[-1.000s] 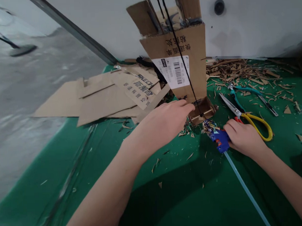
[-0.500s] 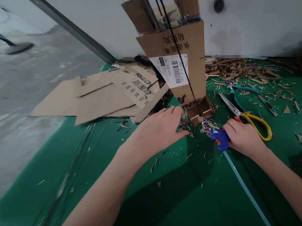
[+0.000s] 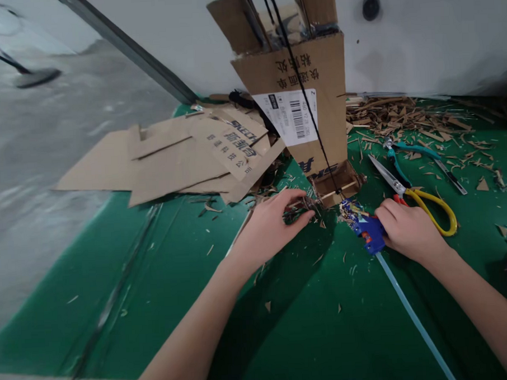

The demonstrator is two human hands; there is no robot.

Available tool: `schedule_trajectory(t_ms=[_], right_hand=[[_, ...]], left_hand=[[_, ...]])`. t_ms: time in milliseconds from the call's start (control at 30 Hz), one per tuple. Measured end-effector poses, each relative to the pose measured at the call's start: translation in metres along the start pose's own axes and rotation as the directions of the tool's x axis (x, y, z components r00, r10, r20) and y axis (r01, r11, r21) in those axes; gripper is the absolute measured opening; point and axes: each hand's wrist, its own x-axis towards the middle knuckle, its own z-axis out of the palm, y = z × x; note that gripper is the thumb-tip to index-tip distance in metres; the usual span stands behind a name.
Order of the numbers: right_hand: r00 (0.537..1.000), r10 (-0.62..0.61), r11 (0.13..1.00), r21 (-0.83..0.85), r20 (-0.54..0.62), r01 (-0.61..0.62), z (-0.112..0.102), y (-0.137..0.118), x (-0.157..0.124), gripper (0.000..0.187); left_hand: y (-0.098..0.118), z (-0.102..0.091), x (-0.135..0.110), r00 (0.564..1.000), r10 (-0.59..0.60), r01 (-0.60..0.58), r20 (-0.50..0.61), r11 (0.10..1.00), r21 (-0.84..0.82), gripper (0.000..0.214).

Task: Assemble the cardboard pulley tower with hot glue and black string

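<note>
My right hand [image 3: 406,231] is wrapped round a blue glue gun [image 3: 366,228] lying on the green mat, its nozzle toward a small cardboard frame [image 3: 339,183]. A pale glue stick [image 3: 414,317] trails back from the gun. My left hand [image 3: 272,225] pinches a small cardboard scrap [image 3: 298,206] just left of that frame. Behind the frame stands a tall cardboard box [image 3: 308,98] with a barcode label and rods sticking out. A black cord [image 3: 303,92] runs down across the box to the gun.
Yellow-handled scissors [image 3: 417,197] and teal-handled pliers [image 3: 407,152] lie right of the frame. Flat cardboard sheets [image 3: 172,160] are piled at the left. Cardboard shavings [image 3: 405,119] litter the back right by the white wall. The green mat [image 3: 309,322] borders grey floor on the left.
My left hand drew back from the small frame toward me and closed into a pinch on a scrap. My right hand stayed on the glue gun.
</note>
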Motion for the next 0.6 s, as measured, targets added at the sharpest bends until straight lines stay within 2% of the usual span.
schedule_trajectory(t_ms=[200,600], right_hand=[[0.999,0.034,0.999,0.012,0.025,-0.034,0.000,0.000,0.000,0.015],[1.000,-0.014,1.000,0.008,0.011,0.014,0.000,0.001,0.000,0.011]], left_hand=[[-0.005,0.003,0.000,1.000,0.006,-0.007,-0.008,0.999,-0.035,0.049],[-0.013,0.006,0.002,0.999,0.046,-0.046,-0.016,0.999,0.008,0.057]])
